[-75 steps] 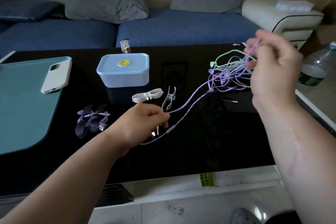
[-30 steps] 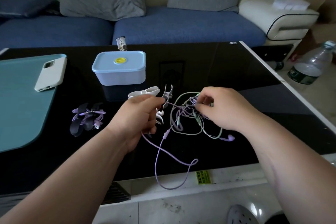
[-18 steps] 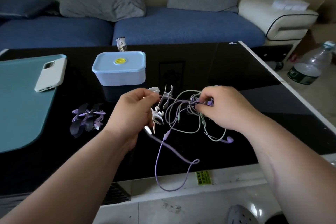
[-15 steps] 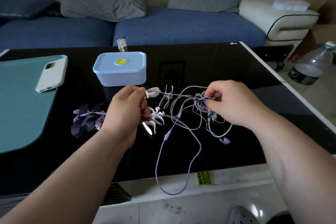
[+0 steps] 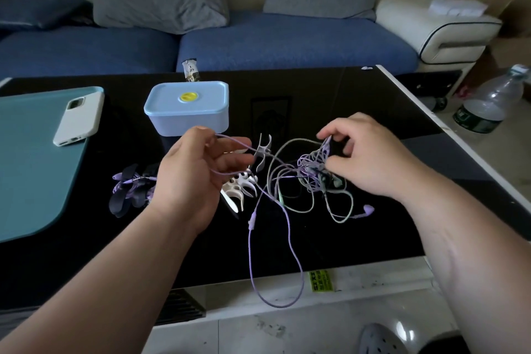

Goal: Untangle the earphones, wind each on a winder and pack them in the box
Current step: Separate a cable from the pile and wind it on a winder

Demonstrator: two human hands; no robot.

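**Left hand** (image 5: 195,178): raised over the black counter (image 5: 330,89) left of centre, palm turned toward 3 o'clock. Its grip pinches a purple cable (image 5: 252,218) between thumb and forefinger, and a second strand crosses the curled fingers. The cable runs toward 3 o'clock into the earphone tangle (image 5: 311,174). It also drops toward 6 o'clock in a long loop that hangs past the counter's near edge.

**Right hand** (image 5: 370,158): at 3 o'clock of the left hand, fingers curled, grip holding the knot of the tangle at the fingertips. The tangle mixes purple and pale green cables and is lifted at the knot. Whether its lower loops touch the counter cannot be told. A purple earbud (image 5: 367,209) sits at 5 o'clock of the knot.

**White winders** (image 5: 241,188): on the counter between the hands, just beside the left palm at its 4 o'clock; their number cannot be told. A single white winder (image 5: 263,152) lies at 12 o'clock of them, with the purple cable crossing it.

**Box** (image 5: 188,108): light blue, lid on, on the counter at 12 o'clock of the left hand.

**Dark winder** (image 5: 126,195): carries a purple earphone and lies at 9 o'clock of the left hand.

**Surroundings**: a white phone (image 5: 79,118) lies on a teal mat (image 5: 28,169) at 10 o'clock. A plastic bottle (image 5: 488,106) stands on the floor at 2 o'clock, and a blue sofa (image 5: 287,40) lies beyond the counter at 12 o'clock.
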